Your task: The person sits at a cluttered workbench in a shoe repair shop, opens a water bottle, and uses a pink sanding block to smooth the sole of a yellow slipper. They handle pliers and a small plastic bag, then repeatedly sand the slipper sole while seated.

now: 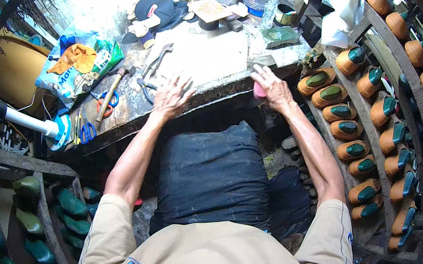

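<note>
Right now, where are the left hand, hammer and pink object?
Left hand (170,99): head view, back of the hand.
Hammer (111,95): head view, middle of its wooden handle.
Pink object (259,90): head view, its exposed surface.

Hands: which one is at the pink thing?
The right hand: the pink thing shows against its inner side. The left hand, fingers spread, is apart from it.

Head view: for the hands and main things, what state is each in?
Left hand: spread open
Right hand: holding pink item
Hammer: lying down
Bottle: upright
Tin: open-topped
Orange cloth: rumpled
Tan shoes: racked, green lasts inside
</note>
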`<state>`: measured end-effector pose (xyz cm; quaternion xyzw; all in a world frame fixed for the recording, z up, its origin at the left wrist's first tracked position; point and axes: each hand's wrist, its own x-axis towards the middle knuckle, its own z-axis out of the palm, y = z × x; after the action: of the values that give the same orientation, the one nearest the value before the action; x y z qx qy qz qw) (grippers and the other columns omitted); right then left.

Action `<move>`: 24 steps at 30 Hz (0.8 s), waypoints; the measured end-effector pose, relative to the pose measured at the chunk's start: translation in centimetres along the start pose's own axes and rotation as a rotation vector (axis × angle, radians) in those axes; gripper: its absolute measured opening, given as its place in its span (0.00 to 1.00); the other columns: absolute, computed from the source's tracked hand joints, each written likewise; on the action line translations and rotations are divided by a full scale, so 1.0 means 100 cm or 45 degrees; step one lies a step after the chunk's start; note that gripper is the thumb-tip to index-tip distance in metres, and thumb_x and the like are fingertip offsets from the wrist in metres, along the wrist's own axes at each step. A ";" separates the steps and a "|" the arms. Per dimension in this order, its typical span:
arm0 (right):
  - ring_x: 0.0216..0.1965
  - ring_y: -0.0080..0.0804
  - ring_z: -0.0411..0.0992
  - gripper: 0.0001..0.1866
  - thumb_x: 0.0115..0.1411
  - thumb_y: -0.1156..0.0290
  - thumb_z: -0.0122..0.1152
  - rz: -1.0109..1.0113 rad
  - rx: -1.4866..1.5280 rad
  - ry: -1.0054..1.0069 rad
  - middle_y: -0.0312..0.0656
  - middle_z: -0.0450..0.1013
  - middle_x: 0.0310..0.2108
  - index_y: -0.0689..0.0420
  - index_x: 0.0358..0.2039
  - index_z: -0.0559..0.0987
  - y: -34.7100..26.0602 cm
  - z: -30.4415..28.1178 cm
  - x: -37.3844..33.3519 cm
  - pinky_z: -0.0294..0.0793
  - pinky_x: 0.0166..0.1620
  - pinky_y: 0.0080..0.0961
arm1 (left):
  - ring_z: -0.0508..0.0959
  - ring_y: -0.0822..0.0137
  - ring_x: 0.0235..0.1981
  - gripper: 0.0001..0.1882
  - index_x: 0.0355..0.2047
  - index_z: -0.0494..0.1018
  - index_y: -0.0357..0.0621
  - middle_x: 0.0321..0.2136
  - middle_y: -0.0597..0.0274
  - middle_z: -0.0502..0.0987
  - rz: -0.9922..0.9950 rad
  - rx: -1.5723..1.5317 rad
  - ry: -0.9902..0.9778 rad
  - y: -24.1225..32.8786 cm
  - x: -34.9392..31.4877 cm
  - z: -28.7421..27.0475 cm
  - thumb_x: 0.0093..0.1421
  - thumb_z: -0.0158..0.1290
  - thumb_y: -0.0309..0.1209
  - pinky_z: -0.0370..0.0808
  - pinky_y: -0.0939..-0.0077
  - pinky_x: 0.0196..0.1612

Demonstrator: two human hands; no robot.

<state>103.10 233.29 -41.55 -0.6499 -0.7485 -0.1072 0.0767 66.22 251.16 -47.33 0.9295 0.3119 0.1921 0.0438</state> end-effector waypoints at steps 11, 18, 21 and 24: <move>0.74 0.60 0.67 0.39 0.53 0.85 0.68 0.216 0.103 0.080 0.55 0.67 0.74 0.53 0.68 0.76 0.007 0.004 0.004 0.79 0.69 0.48 | 0.70 0.37 0.71 0.37 0.69 0.75 0.45 0.72 0.47 0.71 -0.296 0.112 0.101 0.025 0.014 0.010 0.73 0.52 0.61 0.57 0.39 0.78; 0.73 0.65 0.65 0.42 0.49 0.92 0.63 0.067 0.280 0.066 0.56 0.65 0.75 0.54 0.67 0.75 0.007 0.007 0.002 0.79 0.69 0.50 | 0.69 0.38 0.70 0.38 0.68 0.76 0.45 0.72 0.49 0.72 -0.300 0.153 0.176 0.030 0.013 0.014 0.73 0.51 0.63 0.62 0.42 0.76; 0.75 0.63 0.63 0.41 0.48 0.92 0.64 0.186 0.170 0.001 0.54 0.64 0.76 0.54 0.65 0.76 0.007 0.005 -0.001 0.79 0.69 0.50 | 0.70 0.41 0.70 0.37 0.69 0.75 0.45 0.70 0.48 0.73 -0.287 0.099 0.152 0.028 0.014 0.013 0.72 0.53 0.61 0.60 0.41 0.76; 0.76 0.61 0.63 0.42 0.49 0.91 0.66 0.110 0.183 -0.019 0.51 0.64 0.77 0.52 0.67 0.76 0.003 0.002 -0.002 0.79 0.70 0.47 | 0.71 0.43 0.70 0.38 0.69 0.74 0.45 0.69 0.47 0.74 -0.291 0.101 0.164 0.028 0.015 0.014 0.71 0.53 0.61 0.60 0.40 0.76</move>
<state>103.45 233.23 -41.80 -0.6753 -0.7260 -0.0452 0.1221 69.47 249.90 -47.56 0.8746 0.4252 0.2327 0.0083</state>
